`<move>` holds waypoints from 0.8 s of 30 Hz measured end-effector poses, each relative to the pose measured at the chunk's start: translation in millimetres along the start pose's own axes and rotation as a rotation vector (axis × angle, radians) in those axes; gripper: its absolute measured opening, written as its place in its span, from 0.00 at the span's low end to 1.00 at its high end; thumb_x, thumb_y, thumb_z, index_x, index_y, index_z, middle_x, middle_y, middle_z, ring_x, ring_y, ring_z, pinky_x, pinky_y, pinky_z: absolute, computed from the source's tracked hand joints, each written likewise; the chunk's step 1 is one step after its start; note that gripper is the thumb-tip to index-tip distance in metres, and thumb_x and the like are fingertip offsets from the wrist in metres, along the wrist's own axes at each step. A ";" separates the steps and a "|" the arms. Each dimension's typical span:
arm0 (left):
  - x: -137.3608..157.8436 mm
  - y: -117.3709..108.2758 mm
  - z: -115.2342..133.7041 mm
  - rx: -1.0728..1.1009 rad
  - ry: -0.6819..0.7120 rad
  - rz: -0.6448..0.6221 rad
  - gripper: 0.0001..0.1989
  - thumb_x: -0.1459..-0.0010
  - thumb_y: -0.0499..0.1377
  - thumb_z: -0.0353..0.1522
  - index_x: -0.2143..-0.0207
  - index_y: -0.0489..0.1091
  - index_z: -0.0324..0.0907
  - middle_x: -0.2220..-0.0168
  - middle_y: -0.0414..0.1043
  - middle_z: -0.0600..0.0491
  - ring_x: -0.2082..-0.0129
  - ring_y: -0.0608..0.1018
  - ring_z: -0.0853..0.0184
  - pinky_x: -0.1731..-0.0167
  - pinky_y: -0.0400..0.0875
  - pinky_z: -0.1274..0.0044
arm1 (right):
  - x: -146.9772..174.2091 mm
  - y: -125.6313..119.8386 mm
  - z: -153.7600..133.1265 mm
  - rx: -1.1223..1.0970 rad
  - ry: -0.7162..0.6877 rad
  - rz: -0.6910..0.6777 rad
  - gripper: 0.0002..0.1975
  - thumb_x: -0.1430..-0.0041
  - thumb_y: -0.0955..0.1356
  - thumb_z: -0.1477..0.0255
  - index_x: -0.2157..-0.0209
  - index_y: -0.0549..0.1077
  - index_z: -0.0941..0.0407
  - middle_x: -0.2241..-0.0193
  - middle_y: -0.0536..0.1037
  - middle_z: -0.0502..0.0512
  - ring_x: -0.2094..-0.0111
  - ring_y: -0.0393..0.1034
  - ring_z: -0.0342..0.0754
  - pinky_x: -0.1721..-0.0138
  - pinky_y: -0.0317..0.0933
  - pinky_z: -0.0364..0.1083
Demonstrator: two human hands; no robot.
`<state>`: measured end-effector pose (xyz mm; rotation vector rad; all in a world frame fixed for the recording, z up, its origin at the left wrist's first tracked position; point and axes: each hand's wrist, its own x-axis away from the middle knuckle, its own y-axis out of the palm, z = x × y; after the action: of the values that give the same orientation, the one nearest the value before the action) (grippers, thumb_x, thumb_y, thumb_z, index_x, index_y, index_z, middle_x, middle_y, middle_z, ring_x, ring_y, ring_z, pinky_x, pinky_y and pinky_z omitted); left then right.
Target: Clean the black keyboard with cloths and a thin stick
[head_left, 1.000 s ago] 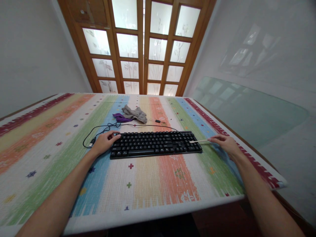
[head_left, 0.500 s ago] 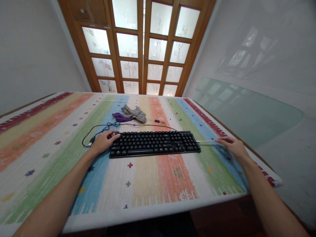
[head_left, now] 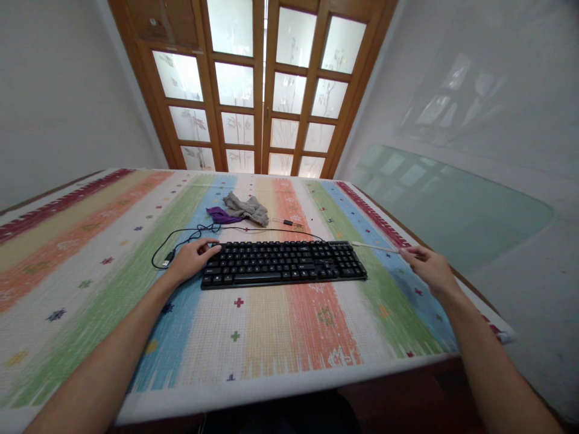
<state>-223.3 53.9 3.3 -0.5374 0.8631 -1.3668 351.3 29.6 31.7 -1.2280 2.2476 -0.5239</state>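
Note:
A black keyboard [head_left: 271, 262] lies flat on the table, its long side toward me. My left hand [head_left: 192, 259] grips its left end, thumb on the top keys and fingers curled at the back corner. Off the right end, my right hand [head_left: 427, 265] pinches a thin white stick [head_left: 377, 247] between thumb and fingers. The stick's far tip is beside the keyboard's back right corner; whether it touches the side I cannot tell. A black cable [head_left: 271, 229] runs from the keyboard's back edge to a loose coil, ending in a USB plug [head_left: 168, 259] left of my left hand.
Behind the keyboard lie a crumpled grey cloth [head_left: 248, 210], a purple cloth [head_left: 221, 216] and a small black piece with a clear part [head_left: 287, 222]. A striped tablecloth [head_left: 266, 337] covers the table. A pale wall [head_left: 520, 138] rises close on the right; glazed wooden doors [head_left: 262, 120] stand beyond.
The white stick's tip has moved away from me along the keyboard's right side, toward the back corner. My right hand has shifted slightly; my left hand and the keyboard stay put.

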 end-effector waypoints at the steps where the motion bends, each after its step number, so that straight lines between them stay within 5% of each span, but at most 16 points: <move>1: 0.1 0.3 -0.1 0.004 0.001 0.003 0.29 0.48 0.52 0.54 0.59 0.77 0.43 0.75 0.73 0.55 0.74 0.74 0.63 0.68 0.67 0.74 | 3.9 4.3 -9.7 -0.024 -0.029 -0.022 0.28 0.64 0.73 0.43 0.73 0.75 0.54 0.81 0.71 0.52 0.78 0.63 0.47 0.77 0.56 0.47; 11: 0.5 0.2 -1.8 0.024 0.019 0.007 0.27 0.47 0.53 0.54 0.59 0.77 0.44 0.76 0.74 0.55 0.74 0.73 0.63 0.68 0.67 0.74 | 73.6 91.0 -88.5 -0.088 -0.339 -0.449 0.27 0.48 0.67 0.44 0.71 0.74 0.56 0.76 0.75 0.53 0.76 0.66 0.46 0.74 0.58 0.45; 16: 0.9 1.0 -1.9 0.030 0.025 0.011 0.27 0.47 0.53 0.53 0.60 0.77 0.44 0.76 0.74 0.55 0.74 0.73 0.63 0.68 0.67 0.74 | 101.2 127.6 -106.1 -0.035 -0.457 -0.506 0.17 0.41 0.66 0.55 0.70 0.75 0.55 0.78 0.75 0.50 0.76 0.66 0.46 0.72 0.58 0.44; 24: -0.2 1.4 -2.4 0.018 0.025 0.003 0.26 0.46 0.53 0.52 0.59 0.77 0.44 0.75 0.73 0.55 0.73 0.73 0.63 0.68 0.67 0.73 | 122.2 152.8 -133.1 0.012 -0.578 -0.635 0.14 0.37 0.66 0.61 0.68 0.80 0.54 0.74 0.81 0.52 0.73 0.71 0.47 0.69 0.58 0.44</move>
<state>-224.3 54.7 0.9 -0.5061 0.8711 -1.3803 115.4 15.0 20.1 -1.8118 1.3604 -0.3365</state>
